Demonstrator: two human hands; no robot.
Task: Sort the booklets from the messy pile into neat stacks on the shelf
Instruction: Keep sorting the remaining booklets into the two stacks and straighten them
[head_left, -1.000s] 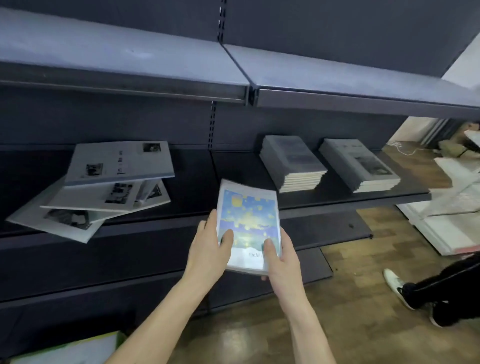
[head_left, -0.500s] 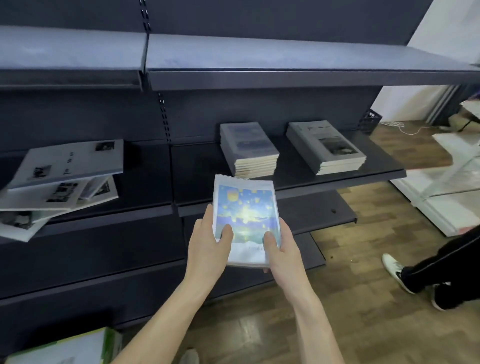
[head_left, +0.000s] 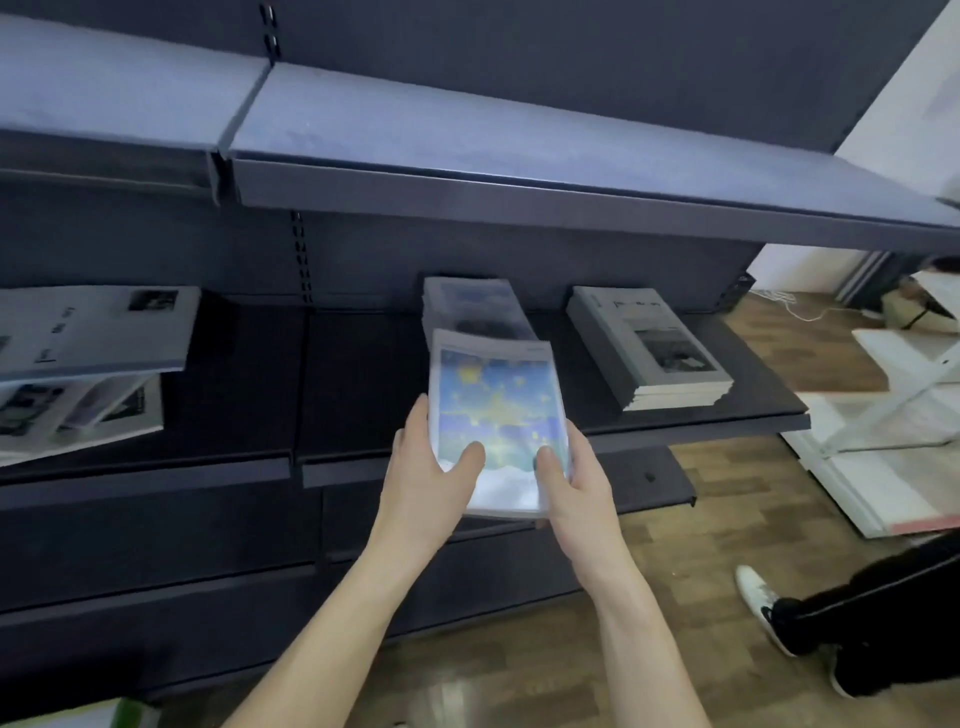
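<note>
we see a dark shelf (head_left: 675, 426) carrying a messy pile (head_left: 88, 364) of grey booklets at its left end, and to the right a neat stack (head_left: 470, 306) and a second stack (head_left: 649, 348). our left hand (head_left: 426, 483) and right hand (head_left: 576, 488) both grip a blue booklet (head_left: 496, 415), thumbs on its cover, its far edge overlapping the neat stack's front.

The dark shelf (head_left: 363, 353) carries a messy pile (head_left: 78, 364) of grey booklets at its left, overlapping at angles. Toward the right sit two neat stacks well apart: a blue-covered stack (head_left: 472, 301) and a grey stack (head_left: 654, 348) near the shelf's right end.
</note>
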